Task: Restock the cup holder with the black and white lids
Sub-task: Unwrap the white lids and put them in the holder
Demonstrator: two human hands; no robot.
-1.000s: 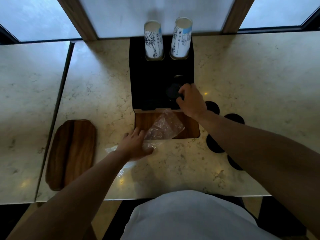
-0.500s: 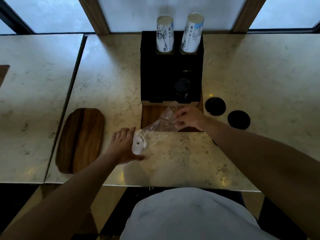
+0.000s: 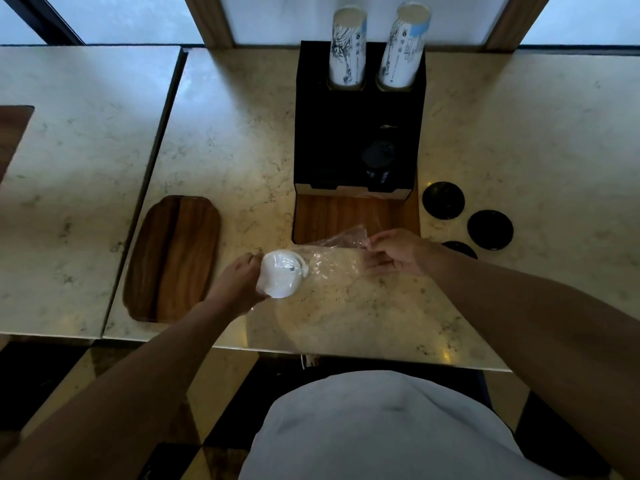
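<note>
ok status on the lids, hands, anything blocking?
Left hand grips white lids in plastic sleeve; right hand pinches sleeve's far end. Black lids loose beside holder. Nothing blocking.

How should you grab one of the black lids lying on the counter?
Pinch a black lid by its round rim, coming straight down from above. It lies flat on the marble counter, apart from its neighbour, so there's probably finger room at the edges. The top offers no handle.

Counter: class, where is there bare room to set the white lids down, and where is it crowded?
Bare counter lies between the wooden tray and cup holder, and right of the black lids. Crowded: in front of the holder, with both hands, the plastic bag and white lids.
</note>
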